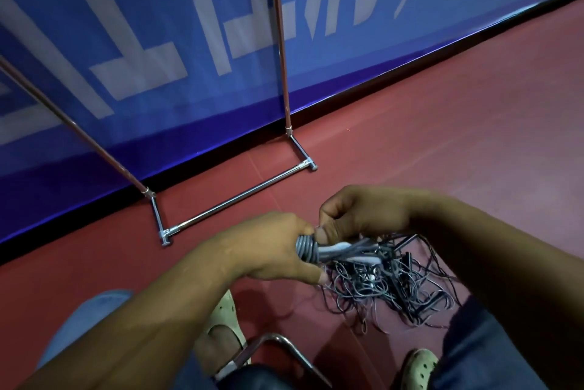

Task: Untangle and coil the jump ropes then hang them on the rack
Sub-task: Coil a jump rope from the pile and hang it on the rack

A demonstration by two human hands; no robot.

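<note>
The bundle [306,248] sits just below the middle of the frame, held between both hands. It is a grey jump rope gathered into a hank, with several turns of cord wound tightly round its neck. The cord looks like smooth, rounded plastic. I judge it light and springy: soft enough to bend, stiff enough to want to uncoil, and slick under the fingers. It is best held at the wound neck, where the turns lock one another.

The left hand [271,250] is curled round that neck with its fingers closed under it. The right hand [360,216] has its fingers bent and its thumb pressed on the cord right beside the wrap, pinching it. Pale lengths run out of the bundle to the right; they are too blurred to tell cord from handle.

Below and right of the hands, the tangle [392,285] lies on the floor: many thin dark cords looped through each other, loose and limp. It should be light to lift but will probably snag if pulled by one strand.

The floor [442,137] is matt red sheet. The rack [240,198] stands well apart in the left and upper centre, with chrome base tubes, clamp joints and two reddish uprights. Behind it hangs a glossy blue banner [158,42] with pale lettering. At the bottom edge are cream perforated clogs [420,367] and a bent chrome chair leg [284,342].
</note>
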